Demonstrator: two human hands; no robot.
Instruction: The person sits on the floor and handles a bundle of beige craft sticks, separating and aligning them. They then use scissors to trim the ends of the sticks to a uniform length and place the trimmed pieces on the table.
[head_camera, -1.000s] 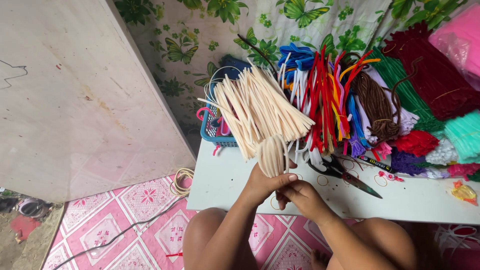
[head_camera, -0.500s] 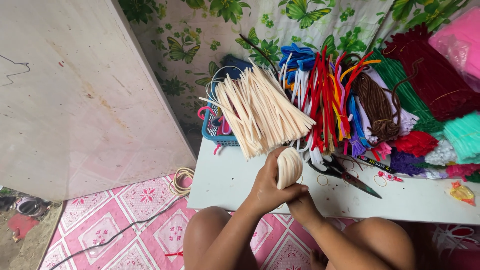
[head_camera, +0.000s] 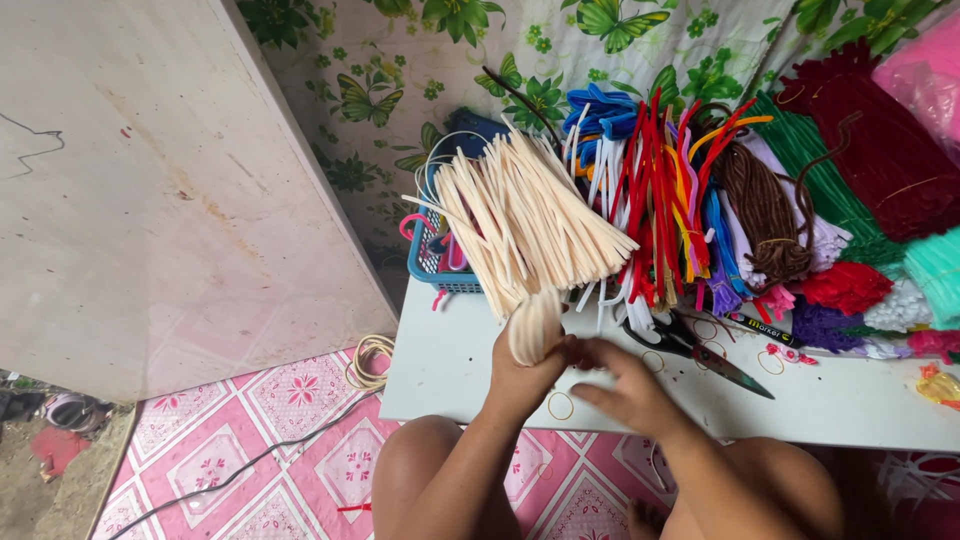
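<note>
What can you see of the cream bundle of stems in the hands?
The cream bundle is a thick sheaf of long, thin, fuzzy-looking stems, all one pale cream colour. It is gathered tight at its near end, which the left hand grips, and fans out wide up and left toward the blue basket. The right hand is at the gripped end. Its spread lies over the basket and beside the coloured stems, above the white table.
</note>
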